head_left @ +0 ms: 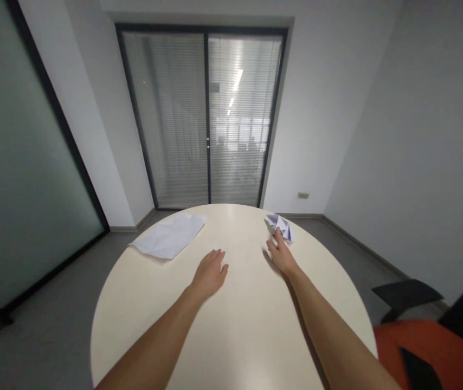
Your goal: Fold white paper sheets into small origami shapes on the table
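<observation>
My left hand (pixel 210 273) is over the middle of the round table, palm down, with its fingers stretched out and its thumb apart. It holds nothing. Farther right, my right hand (pixel 282 255) reaches toward a folded paper shape (pixel 279 225), white and bluish-purple with pointed flaps. My right fingers are spread, and one fingertip overlaps the paper's near edge; I cannot tell whether it touches. Beyond my left hand lies a creased white sheet of paper (pixel 170 235), unfolded, near the table's far left edge.
The round cream table (pixel 231 336) fills the space before me. An orange office chair (pixel 430 346) with black armrests stands at the right. Behind the table is a dark-framed glass partition with blinds (pixel 205 119). A frosted glass panel (pixel 24 162) is on the left.
</observation>
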Motion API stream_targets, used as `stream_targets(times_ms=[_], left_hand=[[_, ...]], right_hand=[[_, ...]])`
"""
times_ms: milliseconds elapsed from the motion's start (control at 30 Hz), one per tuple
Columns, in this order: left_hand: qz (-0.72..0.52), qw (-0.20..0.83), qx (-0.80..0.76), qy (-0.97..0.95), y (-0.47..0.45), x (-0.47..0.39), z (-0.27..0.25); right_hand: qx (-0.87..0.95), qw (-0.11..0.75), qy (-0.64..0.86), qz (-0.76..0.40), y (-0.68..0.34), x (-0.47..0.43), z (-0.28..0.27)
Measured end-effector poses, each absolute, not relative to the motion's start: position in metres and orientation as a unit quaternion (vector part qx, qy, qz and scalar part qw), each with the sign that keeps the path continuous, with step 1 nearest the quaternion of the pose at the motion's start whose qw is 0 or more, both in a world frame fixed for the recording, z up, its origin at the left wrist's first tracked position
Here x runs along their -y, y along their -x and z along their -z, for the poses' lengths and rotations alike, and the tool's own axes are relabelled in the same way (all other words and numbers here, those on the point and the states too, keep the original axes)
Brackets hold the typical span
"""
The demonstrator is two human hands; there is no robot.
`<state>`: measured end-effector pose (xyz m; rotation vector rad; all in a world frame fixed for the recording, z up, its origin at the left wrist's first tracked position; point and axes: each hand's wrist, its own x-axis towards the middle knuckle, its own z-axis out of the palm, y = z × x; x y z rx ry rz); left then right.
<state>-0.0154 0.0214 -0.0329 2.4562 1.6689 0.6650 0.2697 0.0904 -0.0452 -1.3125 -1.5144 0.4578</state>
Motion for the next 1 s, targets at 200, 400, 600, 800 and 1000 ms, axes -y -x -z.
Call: stream_targets(times_ms=[200, 400, 600, 800, 1000], left_hand=[[-0.208, 0.043, -0.549, -0.809, 0.015, -0.023, 0.033], [-0.216, 0.045, -0.545, -0.809, 0.015, -0.023, 0.033], [-0.213, 0.049, -0.545, -0.809, 0.013, -0.023, 0.033], [-0.188, 0.045, -0.555, -0.809, 0.011, -0.021, 0.030], [-0.191, 0.042, -0.555, -0.809, 0.011, -0.021, 0.029]], right_hand=[[0.621, 0.476, 0.600, -0.166, -0.266, -0.086, 0.043], [0.635, 0.447, 0.608, -0.167, -0.261, -0.081, 0.037], [0.645, 0.437, 0.613, -0.126, -0.256, -0.080, 0.036], [0.674, 0.333, 0.656, -0.070, -0.249, -0.070, 0.023], [0.721, 0.261, 0.641, 0.016, -0.242, -0.061, 0.012]])
